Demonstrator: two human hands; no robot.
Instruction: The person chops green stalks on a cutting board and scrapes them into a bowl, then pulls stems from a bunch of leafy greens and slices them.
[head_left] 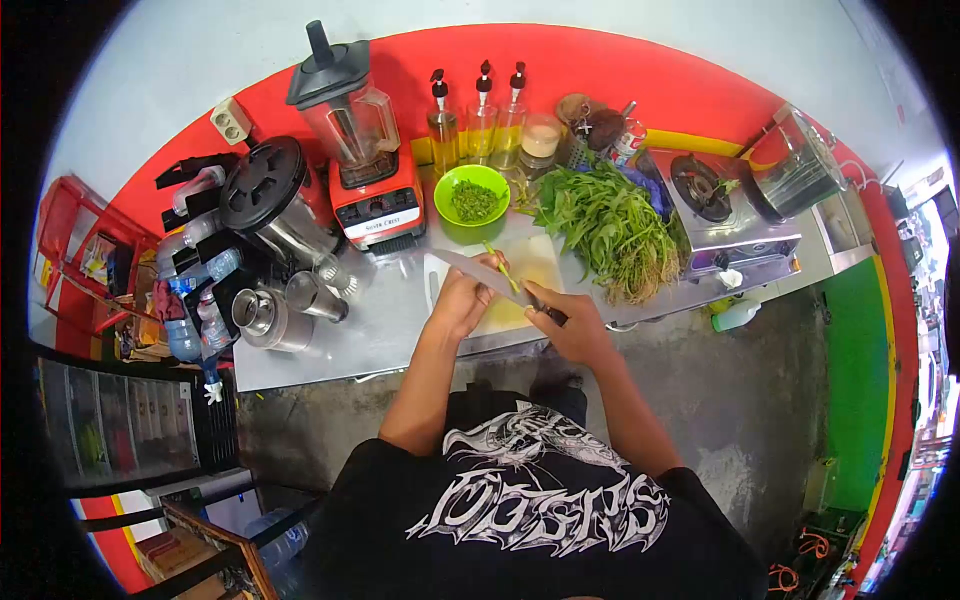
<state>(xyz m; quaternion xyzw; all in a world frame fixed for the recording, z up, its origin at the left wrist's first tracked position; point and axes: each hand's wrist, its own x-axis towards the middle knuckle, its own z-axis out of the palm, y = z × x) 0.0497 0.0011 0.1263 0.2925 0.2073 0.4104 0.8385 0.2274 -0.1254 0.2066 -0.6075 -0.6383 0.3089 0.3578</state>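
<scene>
My right hand [570,325] is wrapped round the dark handle of a kitchen knife [472,267], whose wide blade points to the upper left, above a cutting board. My left hand [465,298] is closed beside the blade, with its fingertips on a thin green stem [510,278]; the blade partly hides these fingers. Under both hands lies the pale cutting board [543,262]. A bright green bowl [446,222] of chopped greens [474,201] stands just behind the board. To the right rests a big heap of leafy greens [610,225] with roots towards me.
A red blender [378,205] and several pump bottles [480,125] stand along the back wall. Metal shakers [270,318] and a large black-lidded container [265,185] crowd the left. At right are a gas stove [735,215] and a pot [800,175]. The counter's front edge [310,380] runs before me.
</scene>
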